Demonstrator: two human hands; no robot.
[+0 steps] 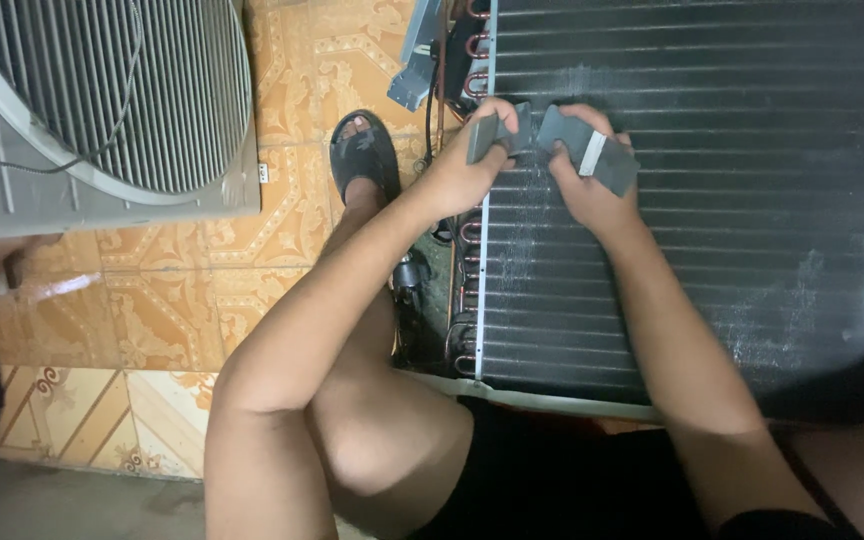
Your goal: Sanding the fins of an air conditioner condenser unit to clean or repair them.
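A bent knee (372, 440) is sitting closest, over the patterned tile floor (172, 310). Beyond it, the left hand (467, 165) is pinching one grey fin comb (492, 130) and the right hand (587, 185) is gripping another (592, 150), both lying against the dark condenser coil (712, 200). A sandalled foot (362, 160) and a fan grille cover (102, 100) are lying farther off.

A grey fan grille cover (102, 100) lies on the patterned floor tiles (162, 300).

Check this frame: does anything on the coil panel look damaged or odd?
Yes. The dark finned coil shows pale, scuffed patches, below the left hand and toward its lower right, where the fins look flattened or dusty. Both hands grip a grey folded strip.
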